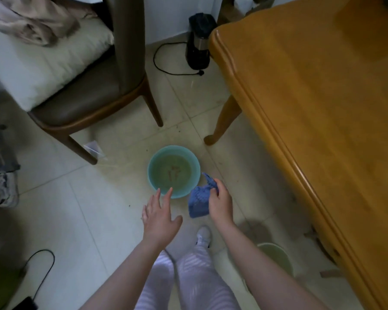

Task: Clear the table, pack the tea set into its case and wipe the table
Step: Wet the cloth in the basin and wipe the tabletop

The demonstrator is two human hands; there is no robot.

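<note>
You're on the wiping step: your right hand (220, 204) grips the blue cloth (198, 203) beside the floor basin (150, 173), your left hand (160, 217) has its fingers (168, 194) spread open, and the cloth probably goes to the worktop (323, 108) next.

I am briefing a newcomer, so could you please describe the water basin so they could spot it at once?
Start at the wooden table on the right and follow its leg down to the tiled floor. Left of that leg, near the brown chair, sits a round teal basin. Unlike the paler green tub by the table edge, it holds murky brownish water.
</note>
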